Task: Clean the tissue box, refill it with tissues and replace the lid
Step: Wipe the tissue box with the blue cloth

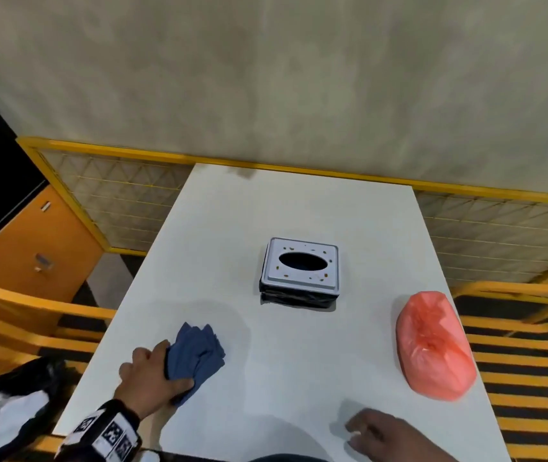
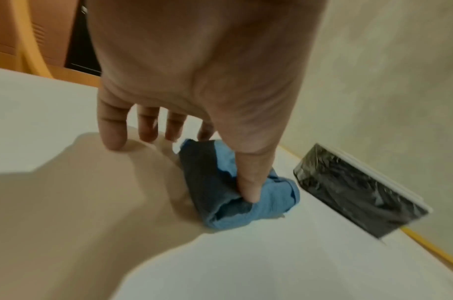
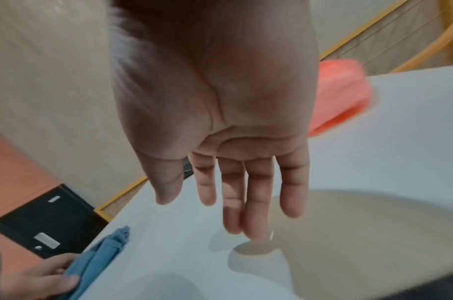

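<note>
A square black tissue box with a speckled white oval-slotted lid (image 1: pixel 300 269), probably light and rigid, sits mid-table; the left hand (image 1: pixel 147 375) grips a soft blue cloth (image 1: pixel 195 353), the right hand (image 1: pixel 379 435) hovers open.

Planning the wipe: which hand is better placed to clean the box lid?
Left. The left hand already grips the cloth, near the spotted lid. The right hand is open and empty.
</note>
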Motion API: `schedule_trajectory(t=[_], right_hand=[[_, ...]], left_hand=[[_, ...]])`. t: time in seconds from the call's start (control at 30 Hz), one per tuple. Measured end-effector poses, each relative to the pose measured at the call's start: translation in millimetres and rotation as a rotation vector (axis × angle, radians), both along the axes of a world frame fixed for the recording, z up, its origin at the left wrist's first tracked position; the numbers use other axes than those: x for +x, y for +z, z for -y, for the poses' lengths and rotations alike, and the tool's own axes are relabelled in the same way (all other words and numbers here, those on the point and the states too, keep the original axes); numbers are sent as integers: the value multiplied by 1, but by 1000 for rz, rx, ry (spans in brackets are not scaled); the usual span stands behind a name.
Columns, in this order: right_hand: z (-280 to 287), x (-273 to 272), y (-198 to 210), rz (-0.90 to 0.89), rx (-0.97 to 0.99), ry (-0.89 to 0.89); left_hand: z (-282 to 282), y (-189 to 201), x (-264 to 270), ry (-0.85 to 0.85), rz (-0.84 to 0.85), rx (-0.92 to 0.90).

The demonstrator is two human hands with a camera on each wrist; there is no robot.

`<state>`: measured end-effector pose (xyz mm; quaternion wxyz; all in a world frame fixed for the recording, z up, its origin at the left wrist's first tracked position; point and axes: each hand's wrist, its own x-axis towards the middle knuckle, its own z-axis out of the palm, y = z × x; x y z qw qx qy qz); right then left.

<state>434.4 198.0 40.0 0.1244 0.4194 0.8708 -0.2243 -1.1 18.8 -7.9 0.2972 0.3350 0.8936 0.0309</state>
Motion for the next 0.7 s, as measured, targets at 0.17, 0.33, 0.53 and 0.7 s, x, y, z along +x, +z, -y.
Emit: schedule_trajectory(t=[0.17, 0.33, 0.53, 0.7], right_hand=[[-1, -79, 21, -246, -488, -155], [-3, -122, 26, -399, -657, -162], [-13, -141, 18, -678, -695, -298], [-30, -126, 18, -752, -601, -480]], left_hand=[[-35, 15, 12, -159, 199, 45], [-75, 47, 54, -382, 473, 222], [-134, 85, 96, -617, 632, 248], [-175, 83, 57, -600, 441, 369]])
